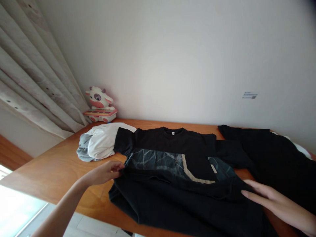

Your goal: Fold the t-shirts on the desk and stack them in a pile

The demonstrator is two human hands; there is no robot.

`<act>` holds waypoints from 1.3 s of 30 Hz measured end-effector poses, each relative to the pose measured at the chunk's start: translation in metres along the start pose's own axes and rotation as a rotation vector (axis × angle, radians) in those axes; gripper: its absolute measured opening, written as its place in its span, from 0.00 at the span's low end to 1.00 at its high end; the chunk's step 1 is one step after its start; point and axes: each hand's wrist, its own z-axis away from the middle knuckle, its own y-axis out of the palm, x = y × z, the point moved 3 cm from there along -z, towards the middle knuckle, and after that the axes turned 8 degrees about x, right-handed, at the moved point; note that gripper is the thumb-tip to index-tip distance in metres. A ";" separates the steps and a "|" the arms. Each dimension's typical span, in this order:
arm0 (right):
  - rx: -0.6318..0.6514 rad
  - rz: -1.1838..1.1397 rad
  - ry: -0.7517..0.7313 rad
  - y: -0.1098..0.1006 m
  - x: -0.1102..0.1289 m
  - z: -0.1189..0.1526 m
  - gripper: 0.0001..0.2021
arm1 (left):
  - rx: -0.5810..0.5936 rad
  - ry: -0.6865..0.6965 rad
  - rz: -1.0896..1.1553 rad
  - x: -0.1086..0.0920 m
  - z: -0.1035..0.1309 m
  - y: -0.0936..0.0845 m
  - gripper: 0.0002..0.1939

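Note:
A black short-sleeved shirt (170,141) with a dark patterned panel and a beige stripe lies spread out, its collar toward the wall. Its lower part is a loose dark layer of cloth that hangs over the table's front edge. My left hand (106,172) pinches the shirt's left side, at the fold below the patterned panel. On the right, my right hand (265,196) holds the same layer between thumb and fingers at the opposite side.
The wooden table (56,168) runs along a wall. White and grey clothes (101,141) lie bunched at the left, with a cow-shaped toy keyboard (100,105) behind them by the curtain (32,69). More black clothing (276,161) lies at the right.

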 end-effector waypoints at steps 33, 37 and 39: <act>0.201 -0.182 -0.709 0.218 0.256 -0.099 0.09 | -0.500 0.352 -0.332 -0.098 -0.100 0.013 0.13; -0.056 -0.638 -0.249 0.209 0.217 -0.131 0.18 | -0.441 0.425 -0.191 -0.077 -0.109 0.046 0.17; -0.107 -0.708 -0.098 0.204 0.203 -0.138 0.23 | -0.507 0.378 -0.273 -0.057 -0.115 0.056 0.15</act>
